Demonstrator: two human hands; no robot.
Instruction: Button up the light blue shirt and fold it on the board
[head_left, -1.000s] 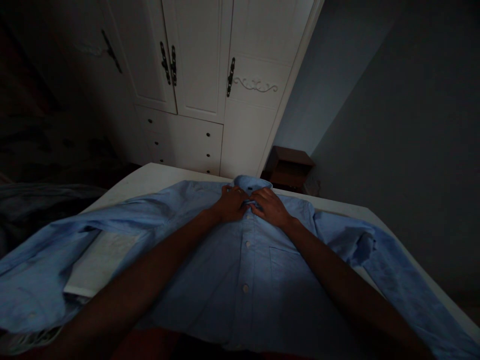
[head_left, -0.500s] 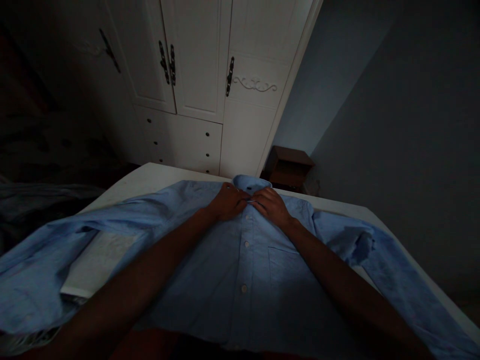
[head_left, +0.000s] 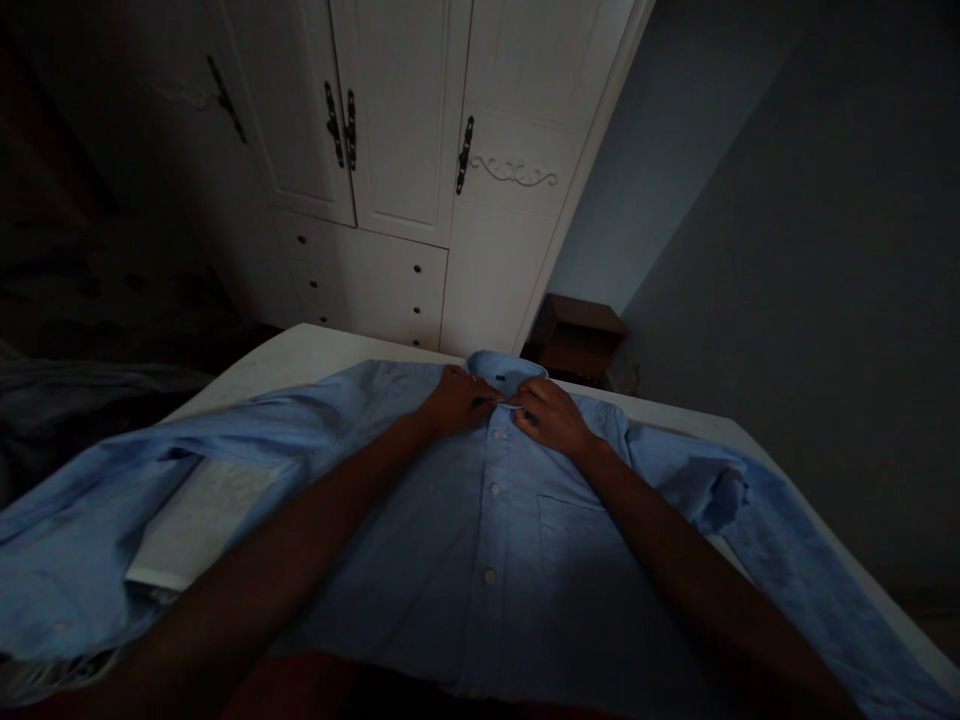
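Observation:
A light blue button-up shirt (head_left: 420,540) lies front side up, its sleeves spread to both sides. My left hand (head_left: 459,402) pinches the cloth at the top of the button strip, just below the collar (head_left: 491,364). Right beside it, my right hand (head_left: 553,414) grips the opposite collar edge with bent fingers. The fingertips of both hands nearly meet there; whether a button is between them is too dark to see. Several pale buttons (head_left: 490,577) run down the front strip, and a chest pocket (head_left: 574,540) shows under my right forearm.
The shirt rests on a white table (head_left: 330,350). Behind it stands a white wardrobe (head_left: 397,130) with dark handles, and a brown cabinet (head_left: 581,330) is by the grey wall. Dark fabric (head_left: 67,420) lies at the left.
My right hand has shifted slightly to the right, its fingers more bent. My left hand stays at the collar, and the view has moved a little.

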